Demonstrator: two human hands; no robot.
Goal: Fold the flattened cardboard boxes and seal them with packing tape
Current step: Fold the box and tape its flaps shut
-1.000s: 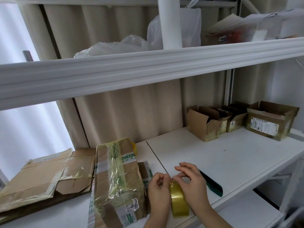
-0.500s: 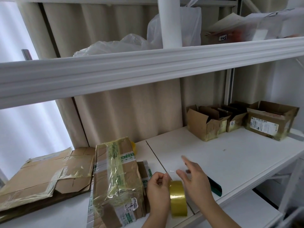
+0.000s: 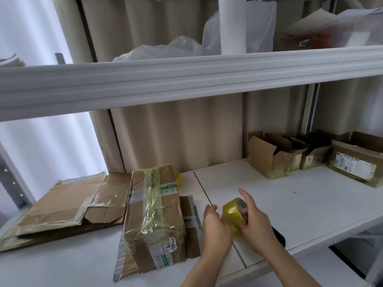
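Here the right hand (image 3: 256, 226) grips a roll of yellowish packing tape (image 3: 233, 215), fingers curled through its core and the forefinger stuck out straight above it. The left hand (image 3: 215, 228) sits just beside the roll with its fingertips pinched together; whether they hold a loose tape end is too fine to tell. Both hands hover over the white shelf (image 3: 290, 204), close to its front edge. A dark green tool (image 3: 278, 237) lies on the shelf, mostly hidden behind the right wrist. Just left of the hands lies a folded cardboard box (image 3: 153, 214), brown, heavily wrapped in wrinkled clear tape, with green-printed strips and a small white sticker showing what looks like "19"; the rest of the print is too small to read. Further left, flattened cardboard boxes (image 3: 68, 206) lie in a low stack, patched with old glossy tape. At the far right back of the shelf stand several open cardboard boxes (image 3: 269, 158), one carrying a white shipping label (image 3: 354, 165) whose text is illegible.
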